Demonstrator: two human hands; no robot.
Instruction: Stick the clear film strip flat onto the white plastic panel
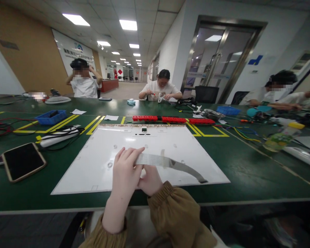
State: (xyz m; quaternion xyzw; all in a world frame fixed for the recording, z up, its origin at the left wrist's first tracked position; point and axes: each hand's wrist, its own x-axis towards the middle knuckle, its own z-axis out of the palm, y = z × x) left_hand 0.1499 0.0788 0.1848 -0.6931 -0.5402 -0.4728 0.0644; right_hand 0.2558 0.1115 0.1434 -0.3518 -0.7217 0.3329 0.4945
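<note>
My left hand (126,168) clamps a flat silver-grey ribbon cable (155,159) above the glossy white rectangular panel (93,165) — my right hand's (152,179) closure I cannot tell — a cable-handling step, I judge, calling for steady support.

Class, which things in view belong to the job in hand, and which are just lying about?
Likely job things:
striped grey strip, held by left hand
white panel beneath

Apparently lying about:
phone
blue tray at left
yellow-lidded container
</note>
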